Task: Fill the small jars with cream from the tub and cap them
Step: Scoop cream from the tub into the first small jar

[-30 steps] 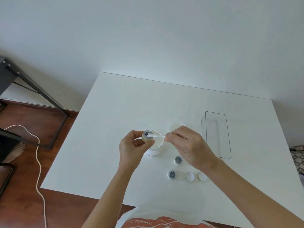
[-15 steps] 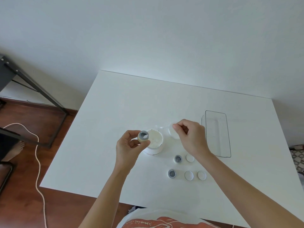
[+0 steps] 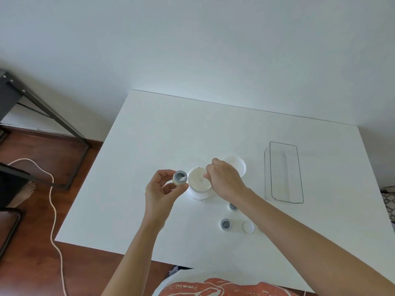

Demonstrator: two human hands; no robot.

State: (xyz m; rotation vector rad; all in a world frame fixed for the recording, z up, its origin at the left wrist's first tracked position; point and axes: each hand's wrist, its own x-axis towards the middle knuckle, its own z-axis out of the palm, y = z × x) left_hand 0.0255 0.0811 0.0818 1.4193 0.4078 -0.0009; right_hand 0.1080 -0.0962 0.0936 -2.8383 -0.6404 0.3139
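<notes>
My left hand (image 3: 161, 192) holds a small jar (image 3: 180, 177) tilted toward me, with a dab of white cream inside. Just right of it stands the open white cream tub (image 3: 199, 183). My right hand (image 3: 225, 180) is over the tub, fingers pinched on a thin white spatula (image 3: 202, 179) whose tip dips into the cream. The tub's lid (image 3: 237, 164) lies behind my right hand. Two more small open jars sit on the table, one (image 3: 232, 207) partly hidden by my right forearm, the other (image 3: 225, 224) nearer me beside a white cap (image 3: 248, 227).
A clear plastic bin (image 3: 283, 173) stands at the right on the white table (image 3: 171, 133). A black metal frame (image 3: 42, 112) and a white cord (image 3: 52, 201) are on the wooden floor to the left, beside a bare foot (image 3: 25, 192).
My right hand moved the spatula out of the small jar, swung right toward the lid, then came back over the tub. My left hand drew the jar slightly left.
</notes>
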